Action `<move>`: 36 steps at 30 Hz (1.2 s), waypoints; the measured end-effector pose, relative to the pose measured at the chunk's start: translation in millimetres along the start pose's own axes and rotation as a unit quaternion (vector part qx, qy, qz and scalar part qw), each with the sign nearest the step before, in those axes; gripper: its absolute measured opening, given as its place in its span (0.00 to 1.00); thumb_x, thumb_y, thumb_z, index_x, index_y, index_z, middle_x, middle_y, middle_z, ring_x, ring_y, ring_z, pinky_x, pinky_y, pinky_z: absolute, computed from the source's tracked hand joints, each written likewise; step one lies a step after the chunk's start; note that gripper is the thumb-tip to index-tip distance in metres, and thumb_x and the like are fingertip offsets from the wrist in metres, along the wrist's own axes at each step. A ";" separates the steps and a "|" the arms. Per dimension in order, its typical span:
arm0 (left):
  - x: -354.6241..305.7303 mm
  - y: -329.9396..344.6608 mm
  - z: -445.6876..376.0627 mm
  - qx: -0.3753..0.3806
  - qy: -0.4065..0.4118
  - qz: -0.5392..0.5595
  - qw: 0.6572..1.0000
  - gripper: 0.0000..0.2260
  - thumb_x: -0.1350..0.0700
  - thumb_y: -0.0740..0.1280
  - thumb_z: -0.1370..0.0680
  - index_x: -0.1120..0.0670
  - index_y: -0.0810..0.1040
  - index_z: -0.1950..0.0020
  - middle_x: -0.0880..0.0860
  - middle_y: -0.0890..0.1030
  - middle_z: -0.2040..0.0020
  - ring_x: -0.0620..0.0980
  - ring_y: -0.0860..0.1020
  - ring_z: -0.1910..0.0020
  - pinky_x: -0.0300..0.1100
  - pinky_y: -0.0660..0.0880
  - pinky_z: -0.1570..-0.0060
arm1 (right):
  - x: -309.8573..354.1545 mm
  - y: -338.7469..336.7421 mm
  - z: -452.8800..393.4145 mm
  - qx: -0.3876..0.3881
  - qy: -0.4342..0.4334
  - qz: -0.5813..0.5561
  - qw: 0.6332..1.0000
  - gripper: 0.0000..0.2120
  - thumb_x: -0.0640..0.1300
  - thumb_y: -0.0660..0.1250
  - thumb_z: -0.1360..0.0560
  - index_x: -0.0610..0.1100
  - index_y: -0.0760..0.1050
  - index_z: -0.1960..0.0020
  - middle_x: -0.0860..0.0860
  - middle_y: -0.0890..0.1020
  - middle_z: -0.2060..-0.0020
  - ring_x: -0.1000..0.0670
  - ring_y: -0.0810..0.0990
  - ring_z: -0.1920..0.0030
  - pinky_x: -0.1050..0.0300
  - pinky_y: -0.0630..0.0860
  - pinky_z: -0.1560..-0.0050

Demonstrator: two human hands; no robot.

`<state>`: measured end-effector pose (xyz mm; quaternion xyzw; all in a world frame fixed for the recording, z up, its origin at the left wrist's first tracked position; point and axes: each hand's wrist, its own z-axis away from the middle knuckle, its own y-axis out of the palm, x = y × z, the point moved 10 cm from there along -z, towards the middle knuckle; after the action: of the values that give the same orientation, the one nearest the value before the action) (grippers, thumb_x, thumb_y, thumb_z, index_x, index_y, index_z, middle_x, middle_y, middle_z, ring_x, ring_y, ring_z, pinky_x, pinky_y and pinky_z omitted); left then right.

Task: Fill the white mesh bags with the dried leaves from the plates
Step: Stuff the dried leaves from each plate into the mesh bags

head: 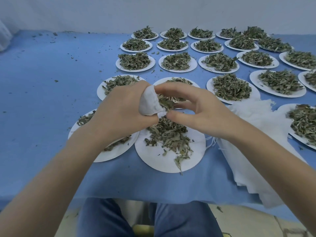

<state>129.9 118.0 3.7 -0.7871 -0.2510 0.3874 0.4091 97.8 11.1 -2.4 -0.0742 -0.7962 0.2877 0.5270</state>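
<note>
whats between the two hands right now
In the head view, a white mesh bag gripped by the left hand, with dried leaves at its mouth, pinched by the right hand.

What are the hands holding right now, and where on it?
Left hand grips the mesh bag around its body; right hand pinches its open rim.

A single head-worn wide-angle camera is looking forward and down over the blue-covered table [42,100], close above the person's forearms and lap. It is facing the far wall [153,12]. Edges are bowing, probably from lens distortion. No second view is sharing the scene.
</note>
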 end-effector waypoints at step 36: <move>-10.4 -16.7 6.0 0.032 0.009 -0.137 0.990 0.22 0.49 0.70 0.37 0.46 0.70 0.44 0.40 0.69 0.66 0.48 0.68 0.66 0.34 0.63 0.70 | 8.7 -15.8 -4.1 0.003 0.009 -0.058 0.998 0.14 0.36 0.73 0.31 0.47 0.81 0.47 0.55 0.84 0.51 0.59 0.82 0.51 0.66 0.76 0.47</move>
<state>117.7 122.2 19.7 -0.7354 -0.3400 0.3282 0.4857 100.6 3.3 14.1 -0.0288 -0.7934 0.2579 0.5506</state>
